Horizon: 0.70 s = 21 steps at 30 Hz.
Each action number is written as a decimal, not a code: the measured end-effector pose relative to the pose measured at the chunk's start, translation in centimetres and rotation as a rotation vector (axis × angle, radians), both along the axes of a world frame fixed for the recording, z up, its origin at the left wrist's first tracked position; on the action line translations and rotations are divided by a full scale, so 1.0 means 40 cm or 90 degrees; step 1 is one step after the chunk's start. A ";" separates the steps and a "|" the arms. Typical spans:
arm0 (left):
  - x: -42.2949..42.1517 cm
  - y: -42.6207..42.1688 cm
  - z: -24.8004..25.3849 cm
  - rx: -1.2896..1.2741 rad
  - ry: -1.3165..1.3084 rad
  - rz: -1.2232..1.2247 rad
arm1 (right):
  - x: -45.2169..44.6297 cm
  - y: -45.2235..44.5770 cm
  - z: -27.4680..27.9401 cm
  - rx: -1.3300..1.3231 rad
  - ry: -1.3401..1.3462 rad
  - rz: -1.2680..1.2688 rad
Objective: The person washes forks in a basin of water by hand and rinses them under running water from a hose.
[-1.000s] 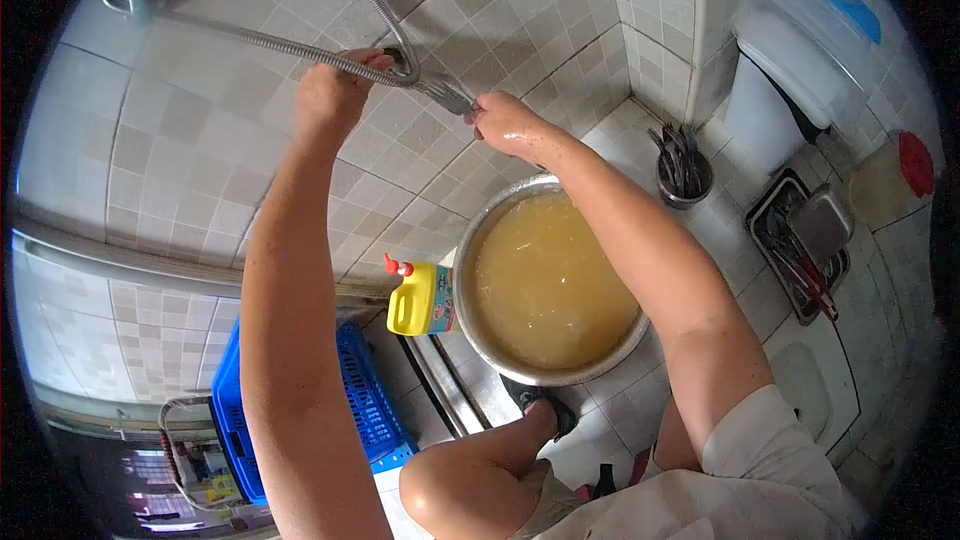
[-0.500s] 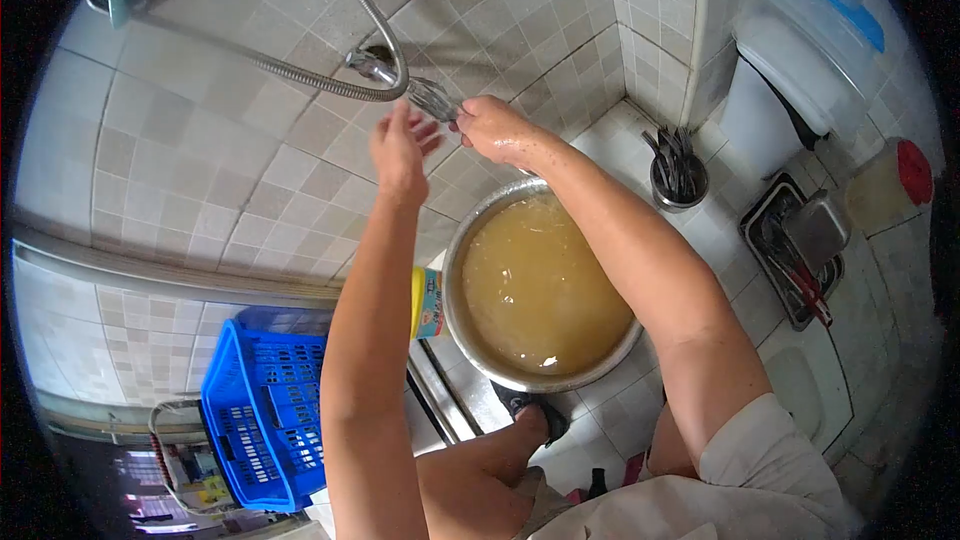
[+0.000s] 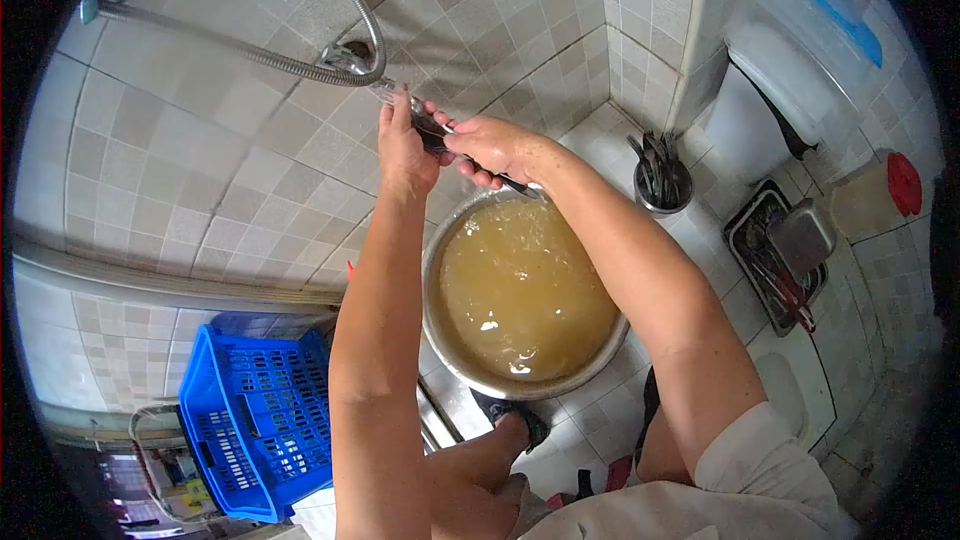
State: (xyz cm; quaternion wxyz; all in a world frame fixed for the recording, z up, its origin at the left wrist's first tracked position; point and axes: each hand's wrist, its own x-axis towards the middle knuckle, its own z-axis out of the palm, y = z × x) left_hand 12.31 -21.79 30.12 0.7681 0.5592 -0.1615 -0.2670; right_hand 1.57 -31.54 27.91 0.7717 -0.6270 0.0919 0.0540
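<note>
My right hand is closed round some metal cutlery, whose narrow end pokes out below the fingers, over the rim of the basin. My left hand meets it from the left, its fingers curled against the cutlery's other end. How many pieces are in the hands is hidden. Just above them, clear water seems to run from the wall tap onto the cutlery. Below stands a large round metal basin, full of cloudy yellowish water with ripples and bright glints.
A metal cup of cutlery stands right of the basin. Farther right are a black tray with utensils, a metal container and a red-lidded tub. A blue plastic basket sits at left. A flexible hose loops over the tap.
My left hand has come in from beside the tap to touch the cutlery. The cutlery's end now shows below my right hand. The view has shifted slightly.
</note>
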 end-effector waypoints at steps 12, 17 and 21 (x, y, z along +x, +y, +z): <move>-0.004 -0.005 -0.019 0.070 -0.086 -0.066 | 0.009 -0.019 -0.031 0.028 -0.022 -0.096; 0.027 0.012 -0.030 -0.032 -0.006 -0.044 | -0.009 -0.013 0.003 0.049 0.025 -0.025; 0.060 0.010 -0.037 -0.205 0.066 0.031 | -0.016 -0.027 0.002 0.119 0.006 0.084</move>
